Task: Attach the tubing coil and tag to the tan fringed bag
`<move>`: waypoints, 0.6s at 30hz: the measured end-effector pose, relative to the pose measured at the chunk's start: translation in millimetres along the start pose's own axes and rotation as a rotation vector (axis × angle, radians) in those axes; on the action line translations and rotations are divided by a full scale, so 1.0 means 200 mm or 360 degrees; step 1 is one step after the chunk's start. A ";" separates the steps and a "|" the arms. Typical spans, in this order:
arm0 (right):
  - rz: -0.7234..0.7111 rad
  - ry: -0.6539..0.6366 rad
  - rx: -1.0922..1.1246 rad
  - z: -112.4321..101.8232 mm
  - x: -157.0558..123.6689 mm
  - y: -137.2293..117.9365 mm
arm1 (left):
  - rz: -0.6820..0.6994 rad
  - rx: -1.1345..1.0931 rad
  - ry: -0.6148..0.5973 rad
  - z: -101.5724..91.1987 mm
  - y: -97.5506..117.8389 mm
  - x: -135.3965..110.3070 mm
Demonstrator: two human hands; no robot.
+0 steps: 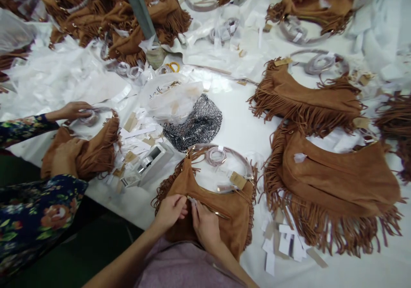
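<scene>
A brown suede handbag (183, 181) with fringed sides lies in front of me at the table's near edge. Across its front runs an opened zipper (221, 214). My left hand (170, 213) is closed in a pinch at the zipper's left end; whatever is between its fingertips is hidden. Beside it, my right hand (206, 226) pinches a small whitish wrapping piece (193, 201) at the same zipper end. A coiled strap (215, 156) in clear wrap and a tan paper tag (238, 179) lie at the bag's top.
More fringed bags (340, 181) lie to the right, and others are heaped (96, 13) at the back left. A tape dispenser (153, 161) stands left of my bag, near a patterned cloth (195, 125). A co-worker's hands (67, 151) handle another bag on the left.
</scene>
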State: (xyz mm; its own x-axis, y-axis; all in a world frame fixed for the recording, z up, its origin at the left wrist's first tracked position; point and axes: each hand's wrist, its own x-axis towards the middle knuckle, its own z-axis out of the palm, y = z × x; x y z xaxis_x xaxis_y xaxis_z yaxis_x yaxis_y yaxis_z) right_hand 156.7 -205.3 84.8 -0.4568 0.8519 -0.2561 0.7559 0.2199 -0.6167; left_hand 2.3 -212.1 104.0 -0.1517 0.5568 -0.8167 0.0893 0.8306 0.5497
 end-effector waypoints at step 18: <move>0.0113 -0.0053 0.0779 0.02 -0.04 0.09 | -0.0086 -0.0275 0.0026 0.07 -0.11 0.04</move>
State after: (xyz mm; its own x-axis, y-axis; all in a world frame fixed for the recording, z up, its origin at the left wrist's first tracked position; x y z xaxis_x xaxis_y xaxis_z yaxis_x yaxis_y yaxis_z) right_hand 172.0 -210.6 73.3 -0.4330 0.8393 -0.3288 0.4804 -0.0937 -0.8720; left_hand 13.3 -225.2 82.9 -0.1676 0.5099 -0.8437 -0.0895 0.8444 0.5281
